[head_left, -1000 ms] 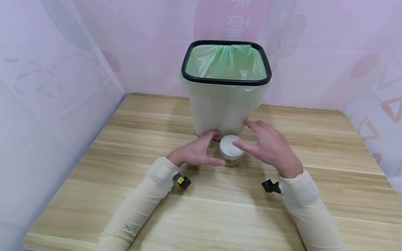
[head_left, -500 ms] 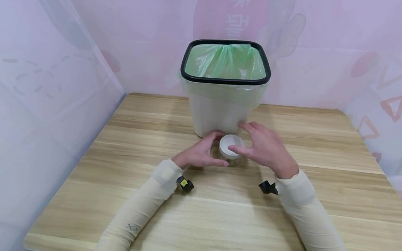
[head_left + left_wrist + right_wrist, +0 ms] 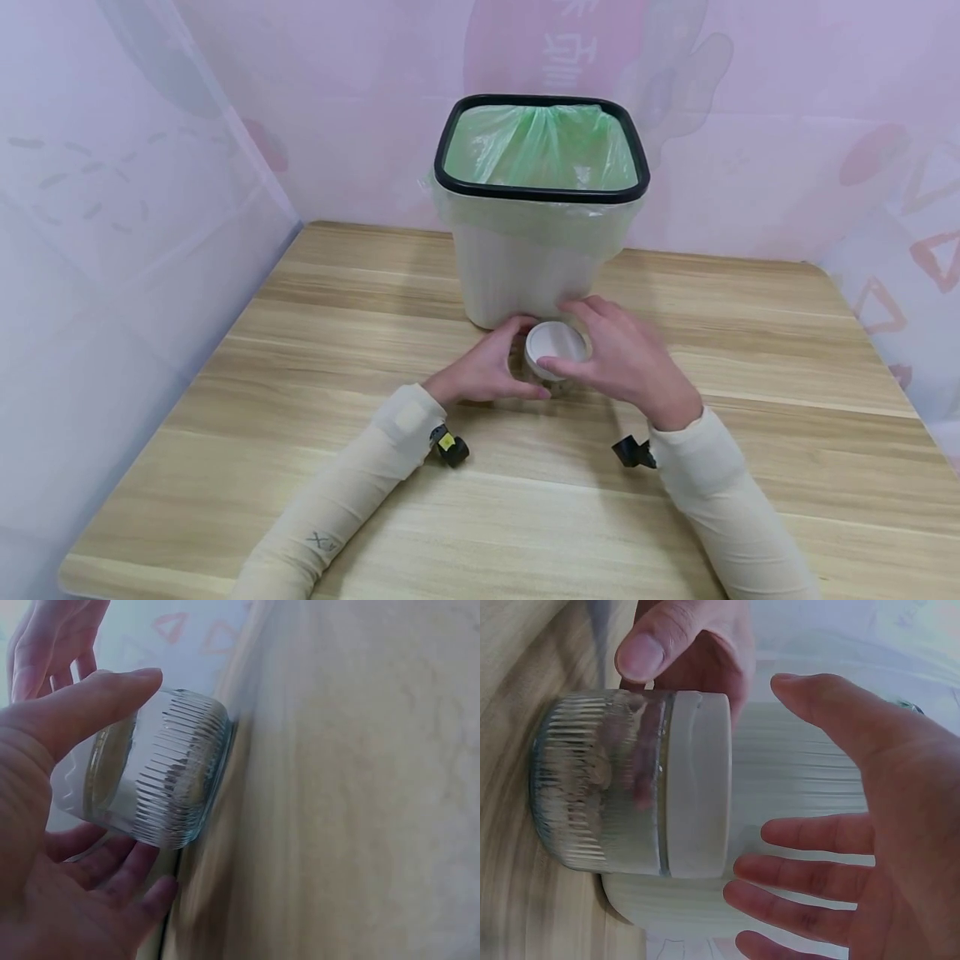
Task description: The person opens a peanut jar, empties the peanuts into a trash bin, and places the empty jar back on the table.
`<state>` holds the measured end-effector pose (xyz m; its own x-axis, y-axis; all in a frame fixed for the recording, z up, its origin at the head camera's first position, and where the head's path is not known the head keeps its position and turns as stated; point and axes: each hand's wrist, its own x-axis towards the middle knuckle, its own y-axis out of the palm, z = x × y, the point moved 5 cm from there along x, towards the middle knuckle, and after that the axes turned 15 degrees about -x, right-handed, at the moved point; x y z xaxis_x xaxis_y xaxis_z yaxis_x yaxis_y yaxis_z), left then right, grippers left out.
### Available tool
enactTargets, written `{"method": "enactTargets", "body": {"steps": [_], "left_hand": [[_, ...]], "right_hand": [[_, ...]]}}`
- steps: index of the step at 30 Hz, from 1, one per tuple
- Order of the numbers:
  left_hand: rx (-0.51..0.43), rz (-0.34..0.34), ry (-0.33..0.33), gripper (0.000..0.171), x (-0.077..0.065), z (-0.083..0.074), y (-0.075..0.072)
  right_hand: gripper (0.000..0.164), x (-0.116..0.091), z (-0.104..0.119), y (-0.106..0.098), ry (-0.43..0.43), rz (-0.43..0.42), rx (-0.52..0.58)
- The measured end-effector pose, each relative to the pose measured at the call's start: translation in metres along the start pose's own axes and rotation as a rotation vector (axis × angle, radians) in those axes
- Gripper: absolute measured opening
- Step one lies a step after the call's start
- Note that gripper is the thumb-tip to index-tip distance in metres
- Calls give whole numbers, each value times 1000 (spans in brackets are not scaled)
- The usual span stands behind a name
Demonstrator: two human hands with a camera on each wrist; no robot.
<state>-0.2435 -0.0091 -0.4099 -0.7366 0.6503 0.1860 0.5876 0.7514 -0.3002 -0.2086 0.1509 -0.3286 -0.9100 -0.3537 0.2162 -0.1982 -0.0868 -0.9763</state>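
A ribbed glass jar (image 3: 577, 780) with a white lid (image 3: 557, 348) stands upright on the wooden table, just in front of the bin. Something pale and brownish lies inside it, too blurred to name. From the left, my left hand (image 3: 487, 367) spans the jar, thumb in front and fingers behind; a gap shows between palm and jar. My right hand (image 3: 626, 354) hovers at the lid's right side with thumb and fingers spread. In the right wrist view its fingertips (image 3: 757, 866) are apart from the lid (image 3: 699, 787).
Behind the jar stands a white bin (image 3: 517, 258) with a black rim and a green plastic liner (image 3: 547, 146). The wooden table (image 3: 360, 308) meets printed fabric walls (image 3: 360, 108) at the back and left.
My right hand has moved left and inward over the lid. My left hand has shifted slightly right, closer round the jar. The jar and bin look almost unmoved.
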Motion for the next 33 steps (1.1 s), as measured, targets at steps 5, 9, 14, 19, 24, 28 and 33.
{"method": "enactTargets", "body": {"steps": [5,9,14,19,24,28,33], "left_hand": [[-24,-5,7,93,1,5,2],[-20,-16,-2,93,2,8,4],[-12,-27,-26,93,2,9,5],[-9,-43,-42,94,5,9,7],[-10,-54,-46,92,8,8,8],[-9,-51,-58,92,10,10,8],[-40,-43,-93,92,12,13,7]], "right_hand": [[69,1,5,4,-21,-17,14],[71,2,8,8,-38,-18,4],[74,2,10,12,-41,-17,-4],[73,1,12,17,-27,0,-11],[73,1,13,20,-25,11,-20],[72,1,16,21,-24,12,-12],[70,2,18,23,-19,26,10]]}}
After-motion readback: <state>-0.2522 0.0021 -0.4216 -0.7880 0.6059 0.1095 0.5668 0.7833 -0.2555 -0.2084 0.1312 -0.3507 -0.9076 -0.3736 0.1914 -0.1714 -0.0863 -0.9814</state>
